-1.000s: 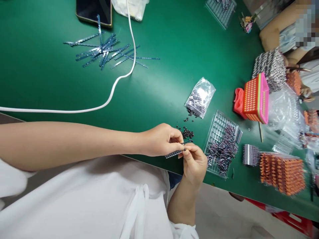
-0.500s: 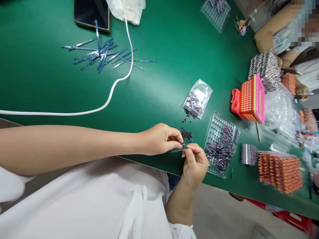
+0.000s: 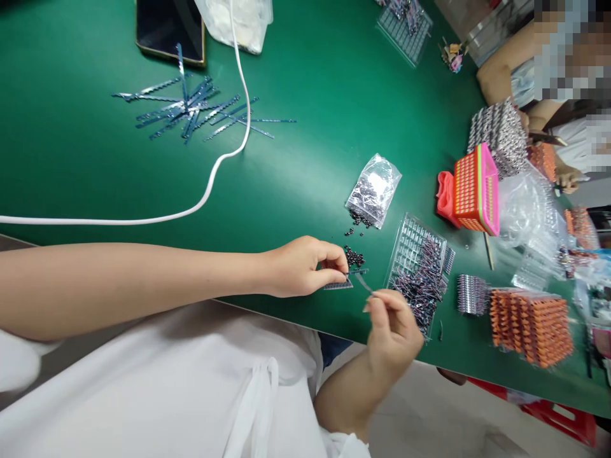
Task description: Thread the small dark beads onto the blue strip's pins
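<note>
My left hand (image 3: 305,267) is closed in a pinch on a narrow dark strip (image 3: 359,271) above the table. My right hand (image 3: 394,327) is closed too, its thumb and finger gripping the end of a thin greyish strip (image 3: 364,283) that reaches back toward the left fingertips. Whether the two strips are joined I cannot tell. Under the left fingers lies a small dark patterned piece (image 3: 338,284). Small dark beads (image 3: 354,257) are heaped just beyond. A clear tray (image 3: 405,238) beside the right hand holds a pile of dark and pinkish thin pieces (image 3: 420,280).
A clear bag (image 3: 377,184) spills more beads. Blue strips (image 3: 191,108) lie under a white cable (image 3: 212,175), near a phone (image 3: 169,28). A basket (image 3: 477,191), orange stacks (image 3: 529,324) and a silvery stack (image 3: 471,294) stand right. Another person's hand (image 3: 568,178) is at far right.
My right hand has moved right and toward my body, away from the left, drawing out the thin strip. My left hand has stayed almost in place. The view has shifted slightly.
</note>
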Demonstrator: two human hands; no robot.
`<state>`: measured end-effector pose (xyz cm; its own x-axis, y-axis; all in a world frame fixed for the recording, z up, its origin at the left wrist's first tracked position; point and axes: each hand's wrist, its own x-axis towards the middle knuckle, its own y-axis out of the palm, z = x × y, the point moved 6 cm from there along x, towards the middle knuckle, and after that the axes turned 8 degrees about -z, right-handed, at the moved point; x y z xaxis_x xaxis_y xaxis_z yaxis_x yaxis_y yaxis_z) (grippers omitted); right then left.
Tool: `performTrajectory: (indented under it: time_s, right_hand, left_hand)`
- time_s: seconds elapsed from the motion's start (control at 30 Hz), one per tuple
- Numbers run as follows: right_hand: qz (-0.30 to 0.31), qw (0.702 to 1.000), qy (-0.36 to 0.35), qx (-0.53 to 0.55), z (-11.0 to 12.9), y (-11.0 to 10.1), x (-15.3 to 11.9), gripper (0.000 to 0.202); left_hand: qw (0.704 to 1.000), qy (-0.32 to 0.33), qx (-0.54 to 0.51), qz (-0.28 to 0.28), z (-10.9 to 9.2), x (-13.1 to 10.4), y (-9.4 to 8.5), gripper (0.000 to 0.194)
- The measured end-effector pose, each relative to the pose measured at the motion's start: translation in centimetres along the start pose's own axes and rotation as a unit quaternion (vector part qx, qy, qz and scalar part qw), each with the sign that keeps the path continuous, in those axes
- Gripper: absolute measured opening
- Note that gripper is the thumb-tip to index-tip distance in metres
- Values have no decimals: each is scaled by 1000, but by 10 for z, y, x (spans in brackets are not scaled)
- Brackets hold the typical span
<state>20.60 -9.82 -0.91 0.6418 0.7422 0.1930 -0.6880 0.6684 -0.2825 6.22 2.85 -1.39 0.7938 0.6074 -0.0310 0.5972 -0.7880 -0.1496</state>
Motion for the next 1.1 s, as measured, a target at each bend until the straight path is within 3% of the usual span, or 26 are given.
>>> performTrajectory:
  time_s: [0.07,0.13,0.23,0.33,0.43,0.53,0.6,0.7,0.77,1.1]
  right_hand:
    - [-114,984,-53,-124,9,-29,6,10]
    - [-182,946,-79,-255,11,-55,18,16]
    - [-184,898,-107,-384,1,-79,45,24]
    - [-140,873,-157,-440,-12,-83,65,29]
    - [-129,855,-177,-471,-16,-77,66,32]
    - [-141,856,-199,-457,-3,-62,48,28]
    - [-108,875,-219,-419,6,-43,33,21]
    - [-8,913,-220,-344,8,-11,17,15]
    - [17,919,-210,-333,4,3,11,15]
    - [52,918,-241,-310,0,29,3,17]
  left_hand:
    - [999,-41,-6,-26,4,2,-5,16]
    - [996,-75,-14,-49,7,3,-10,17]
    - [993,-93,-27,-69,9,5,-13,17]
    - [991,-102,-35,-83,12,7,-15,17]
    - [989,-108,-44,-89,16,7,-15,17]
    - [988,-113,-50,-89,18,7,-14,18]
    - [988,-111,-55,-95,17,7,-14,18]
    - [988,-105,-52,-103,16,7,-15,17]
    - [988,-104,-48,-102,15,8,-15,17]
    - [989,-95,-43,-105,14,8,-18,16]
